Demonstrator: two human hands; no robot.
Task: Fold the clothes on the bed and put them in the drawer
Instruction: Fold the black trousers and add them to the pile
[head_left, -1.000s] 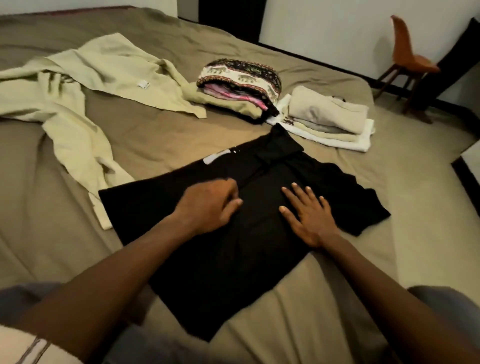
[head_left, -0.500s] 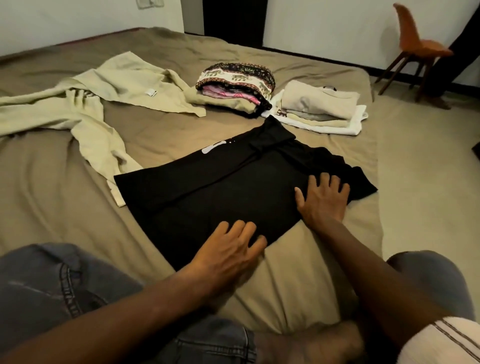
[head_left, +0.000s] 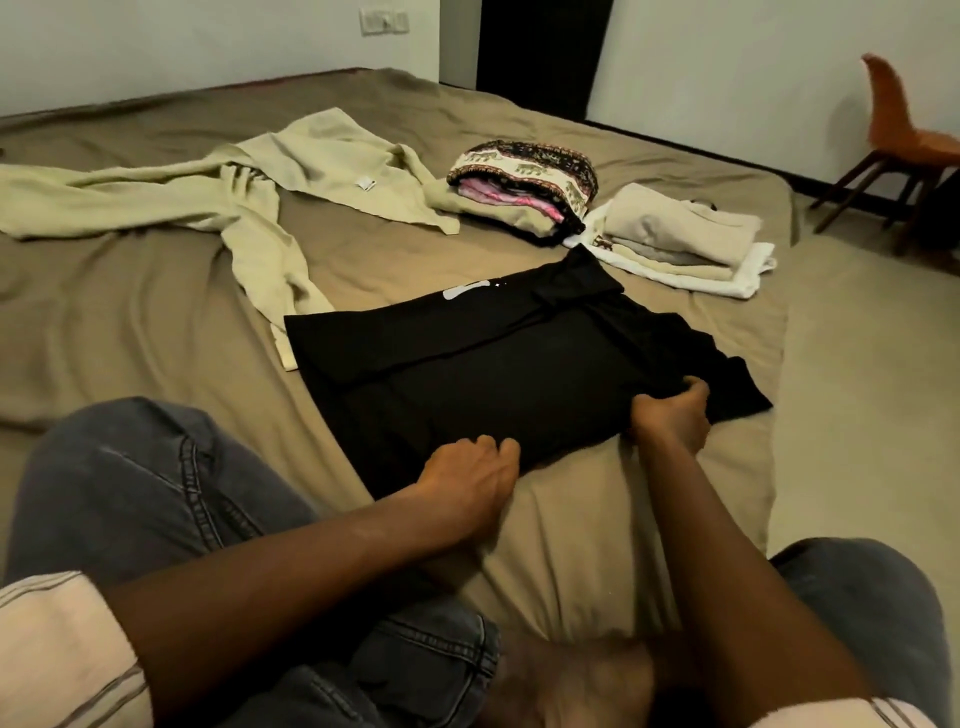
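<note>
On tan bed (head_left: 156, 322), L hand (head_left: 467, 478), R hand (head_left: 670, 415), each grip pinching black shirt (head_left: 493, 374), orange chair (head_left: 904, 130) by wall (head_left: 727, 62)

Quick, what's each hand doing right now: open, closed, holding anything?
Left hand: grips the near edge of the black shirt.
Right hand: grips the black shirt's edge too, farther along to the right.

The scene is taken by one head-worn camera (a wide-angle one), pointed forward and down across the bed (head_left: 156, 322) from above the wearer's lap. The knees (head_left: 130, 483) are caught close at the bottom, the wall (head_left: 208, 47) and chair (head_left: 896, 119) far off at the top.
</note>
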